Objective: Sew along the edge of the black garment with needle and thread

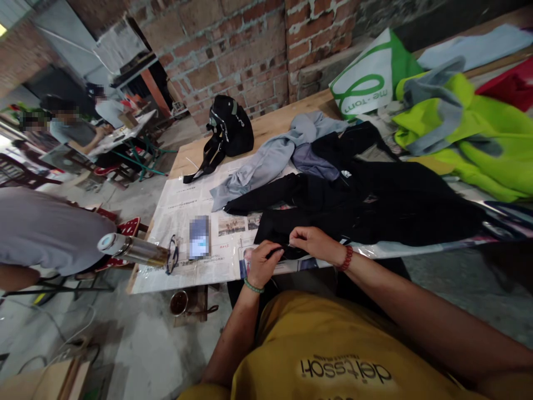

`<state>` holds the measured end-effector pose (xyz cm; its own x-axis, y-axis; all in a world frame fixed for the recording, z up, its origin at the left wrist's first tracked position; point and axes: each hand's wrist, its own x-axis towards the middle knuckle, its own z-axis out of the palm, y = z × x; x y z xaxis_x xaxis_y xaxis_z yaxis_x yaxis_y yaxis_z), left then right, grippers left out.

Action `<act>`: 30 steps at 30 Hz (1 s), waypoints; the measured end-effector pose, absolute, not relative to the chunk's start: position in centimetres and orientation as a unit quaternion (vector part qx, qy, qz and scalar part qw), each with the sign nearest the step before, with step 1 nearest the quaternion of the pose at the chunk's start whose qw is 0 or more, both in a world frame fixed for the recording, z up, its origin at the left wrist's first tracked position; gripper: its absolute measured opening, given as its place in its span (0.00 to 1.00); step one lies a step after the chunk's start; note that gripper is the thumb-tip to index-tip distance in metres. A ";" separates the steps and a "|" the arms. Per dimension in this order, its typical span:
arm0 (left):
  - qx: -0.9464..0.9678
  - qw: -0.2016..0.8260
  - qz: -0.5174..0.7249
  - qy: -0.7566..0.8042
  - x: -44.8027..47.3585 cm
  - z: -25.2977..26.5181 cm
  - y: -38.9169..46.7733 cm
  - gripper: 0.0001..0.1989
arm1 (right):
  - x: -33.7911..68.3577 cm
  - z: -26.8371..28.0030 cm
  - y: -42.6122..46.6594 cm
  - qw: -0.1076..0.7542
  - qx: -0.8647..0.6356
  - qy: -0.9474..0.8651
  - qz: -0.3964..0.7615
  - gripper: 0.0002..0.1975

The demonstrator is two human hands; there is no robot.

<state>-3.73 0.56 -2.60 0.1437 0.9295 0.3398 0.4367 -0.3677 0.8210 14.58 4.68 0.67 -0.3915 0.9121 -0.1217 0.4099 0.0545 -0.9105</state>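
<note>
A black garment point(375, 194) with long sleeves lies spread along the near side of the table. At its left end, my left hand point(265, 263) is closed with thumb and fingers on the black cloth near the table edge. Just to the right, my right hand point(313, 241) pinches thumb and fingertips together above the same cloth. Whatever sits in that pinch is too small to make out. The two hands are close together but apart. A light grey garment point(266, 158) lies beyond the black one, partly under it.
Newspaper point(166, 222) covers the table's left part. On it are a phone point(199, 238), glasses point(172, 254) and a steel flask point(137, 250). Farther back stand a black bag point(233, 125) and a green-white bag point(370, 78). Yellow-green clothing point(466, 133) lies right. A person point(50, 228) sits left.
</note>
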 end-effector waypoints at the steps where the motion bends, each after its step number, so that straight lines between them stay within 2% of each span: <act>1: 0.703 0.287 0.437 0.482 -3.8 -2.6 0.6 0.05 | 14.5 0.6 4.7 0.259 -0.490 -0.676 0.486 0.10; 8: 0.735 0.324 0.414 0.428 -3.8 -2.3 0.5 0.10 | 14.8 0.4 5.1 0.269 -0.486 -0.627 0.546 0.10; 20: 0.747 0.260 0.421 0.443 -3.6 -2.4 0.2 0.07 | 14.1 0.5 4.6 0.293 -0.494 -0.589 0.568 0.11; 30: 0.768 0.234 0.428 0.415 -3.3 -2.8 0.2 0.11 | 14.5 1.0 4.6 0.334 -0.428 -0.459 0.704 0.11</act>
